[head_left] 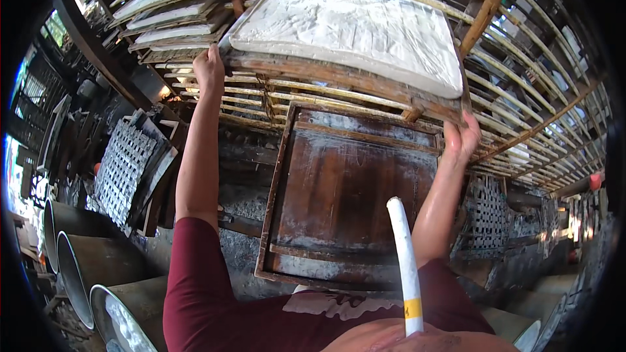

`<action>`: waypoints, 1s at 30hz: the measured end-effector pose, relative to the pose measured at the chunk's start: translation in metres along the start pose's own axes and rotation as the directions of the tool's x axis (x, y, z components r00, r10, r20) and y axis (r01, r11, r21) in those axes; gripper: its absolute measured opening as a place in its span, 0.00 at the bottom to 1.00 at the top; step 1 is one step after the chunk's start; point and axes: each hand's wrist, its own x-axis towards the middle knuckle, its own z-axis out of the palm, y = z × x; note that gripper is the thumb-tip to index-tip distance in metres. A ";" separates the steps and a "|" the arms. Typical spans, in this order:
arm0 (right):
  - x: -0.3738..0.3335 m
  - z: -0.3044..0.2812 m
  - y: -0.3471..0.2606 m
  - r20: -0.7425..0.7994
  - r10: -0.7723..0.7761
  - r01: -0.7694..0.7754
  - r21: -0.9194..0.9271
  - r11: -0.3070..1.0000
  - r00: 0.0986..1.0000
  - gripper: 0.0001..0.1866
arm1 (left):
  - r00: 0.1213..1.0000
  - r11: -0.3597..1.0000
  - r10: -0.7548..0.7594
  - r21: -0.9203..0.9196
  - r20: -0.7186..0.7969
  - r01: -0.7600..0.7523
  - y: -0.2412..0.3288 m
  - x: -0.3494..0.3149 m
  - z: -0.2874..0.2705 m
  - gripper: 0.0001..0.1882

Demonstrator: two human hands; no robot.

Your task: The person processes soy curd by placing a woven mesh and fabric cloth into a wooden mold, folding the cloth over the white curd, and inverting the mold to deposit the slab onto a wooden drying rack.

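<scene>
both hands, left hand (208,68) and right hand (462,138), grip the tray (345,26) edges above the rack (521,91); best kept level.

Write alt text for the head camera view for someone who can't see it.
Both hands, left hand and right hand, grip a wooden tray holding a white slab against a bamboo rack. An empty dark wooden tray leans below, with metal drums at lower left.
</scene>
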 end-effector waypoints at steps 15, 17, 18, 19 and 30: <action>0.179 0.036 0.022 -0.031 -0.020 0.007 -0.372 0.928 0.999 0.14 | 0.974 0.950 -0.227 0.224 0.018 0.217 -0.014 0.155 0.134 0.33; 0.171 0.047 0.043 -0.163 -0.100 -0.052 -0.733 0.678 0.981 0.21 | 0.920 0.922 -0.371 0.172 0.130 0.348 -0.009 0.138 0.145 0.52; 0.176 0.038 0.017 -0.200 -0.245 -0.105 -0.929 0.355 0.949 0.32 | 0.870 0.907 -0.421 0.116 0.255 0.405 0.008 0.111 0.176 0.60; 0.182 0.040 0.005 -0.196 -0.265 -0.096 -0.932 0.348 0.944 0.32 | 0.865 0.923 -0.381 0.070 0.326 0.379 0.016 0.099 0.184 0.63; -0.145 0.026 0.049 0.120 0.704 0.392 -0.889 -0.238 0.700 0.11 | 0.651 0.973 -0.232 0.174 0.723 0.154 -0.121 -0.155 -0.045 0.48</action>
